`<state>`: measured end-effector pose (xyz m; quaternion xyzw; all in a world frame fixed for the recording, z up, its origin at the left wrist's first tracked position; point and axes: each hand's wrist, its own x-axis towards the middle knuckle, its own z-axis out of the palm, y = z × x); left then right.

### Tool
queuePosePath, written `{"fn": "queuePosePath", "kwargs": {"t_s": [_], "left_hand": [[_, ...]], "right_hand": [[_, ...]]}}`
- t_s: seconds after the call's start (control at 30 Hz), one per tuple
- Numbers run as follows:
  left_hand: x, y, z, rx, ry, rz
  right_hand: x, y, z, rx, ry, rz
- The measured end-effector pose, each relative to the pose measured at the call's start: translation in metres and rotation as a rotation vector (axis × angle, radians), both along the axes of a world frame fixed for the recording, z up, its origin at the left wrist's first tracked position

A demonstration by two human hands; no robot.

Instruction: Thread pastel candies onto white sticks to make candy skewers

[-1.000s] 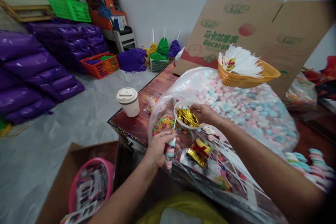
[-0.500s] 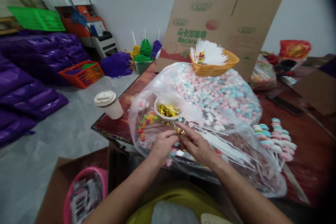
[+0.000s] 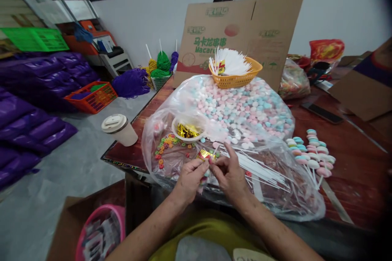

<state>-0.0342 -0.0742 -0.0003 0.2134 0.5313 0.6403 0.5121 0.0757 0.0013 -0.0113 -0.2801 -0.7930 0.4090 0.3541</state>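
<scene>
My left hand [image 3: 190, 177] is closed around a marshmallow skewer [image 3: 204, 177], whose pink and blue pieces show below the fingers, largely hidden. A shiny gold foil piece [image 3: 203, 154] with some red stands out above the left fingertips. Pinched at the foil's right edge, my right hand [image 3: 229, 175] has its index finger raised. Just beyond lies a white bowl [image 3: 175, 131] of gold foil strips [image 3: 187, 131]. Colourful ring candies [image 3: 167, 142] are scattered left of the hands, and white sticks [image 3: 263, 169] lie to the right, all on a clear plastic bag [image 3: 150, 138].
A heap of pastel marshmallows [image 3: 245, 108] fills the bag behind, with an orange basket [image 3: 234, 81] of white sticks. Finished marshmallow skewers [image 3: 315, 153] lie right, beside a metal ruler-like strip [image 3: 337, 204]. A lidded cup [image 3: 120, 130] stands at the table's left edge; a pink bucket [image 3: 121, 216] sits below.
The gold foil piece now shows spread out above my left fingertips, where it was mostly covered. My right hand's fingers have drawn in to a pinch beside it. The view has shifted slightly right.
</scene>
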Motion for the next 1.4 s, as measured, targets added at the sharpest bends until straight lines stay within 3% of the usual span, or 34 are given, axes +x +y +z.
{"fn": "queuePosePath", "kwargs": {"t_s": [0.07, 0.13, 0.23, 0.4, 0.47, 0.53, 0.6, 0.73, 0.8, 0.87, 0.93, 1.0, 1.07, 1.13, 1.2, 1.27, 1.33, 1.4], "left_hand": [[-0.004, -0.001, 0.003, -0.010, -0.082, -0.085], [-0.009, -0.001, 0.009, -0.039, -0.198, -0.208], [-0.016, -0.001, 0.020, -0.049, -0.325, -0.340], [-0.021, 0.000, 0.029, 0.034, -0.421, -0.457], [-0.020, 0.000, 0.028, 0.052, -0.394, -0.415], [-0.017, 0.001, 0.027, 0.060, -0.344, -0.291], [-0.011, 0.002, 0.025, 0.038, -0.265, -0.137], [0.000, 0.005, 0.023, -0.019, -0.002, 0.127], [0.001, 0.006, 0.028, -0.090, -0.049, 0.036], [-0.005, 0.003, 0.039, -0.093, -0.224, -0.173], [-0.018, -0.001, 0.051, 0.050, -0.325, -0.278], [-0.033, -0.006, 0.059, 0.196, -0.233, -0.262], [-0.040, -0.010, 0.057, 0.056, -0.075, -0.503], [-0.036, -0.011, 0.048, -0.023, 0.019, -0.580], [-0.023, -0.010, 0.038, -0.020, 0.188, -0.509], [-0.007, -0.009, 0.031, 0.004, 0.328, -0.419], [0.004, -0.008, 0.027, 0.020, 0.391, -0.341], [0.008, -0.007, 0.024, 0.037, 0.400, -0.271]], "right_hand": [[0.005, 0.002, 0.003, 0.020, 0.003, 0.104], [0.012, 0.007, 0.012, 0.170, -0.023, 0.281], [0.020, 0.016, 0.030, 0.413, 0.070, 0.426], [0.021, 0.016, 0.050, 0.359, 0.076, 0.650], [0.017, 0.011, 0.048, 0.369, 0.013, 0.561], [0.013, 0.007, 0.039, 0.462, -0.018, 0.339], [0.011, 0.006, 0.030, 0.623, -0.038, 0.149], [0.015, 0.011, 0.028, 0.953, -0.156, -0.013], [0.020, 0.011, 0.032, 1.007, -0.180, -0.068], [0.023, 0.005, 0.033, 0.996, -0.166, 0.013], [0.024, -0.001, 0.031, 0.825, -0.190, 0.169], [0.022, -0.002, 0.030, 0.422, -0.219, 0.203], [0.021, 0.000, 0.032, -0.015, -0.160, 0.058], [0.018, 0.000, 0.037, -0.277, -0.024, -0.039], [0.014, -0.007, 0.041, -0.464, 0.096, 0.014], [0.009, -0.015, 0.042, -0.762, 0.195, 0.158], [0.005, -0.020, 0.038, -1.107, 0.262, 0.321], [0.005, -0.020, 0.031, -1.301, 0.208, 0.492]]}}
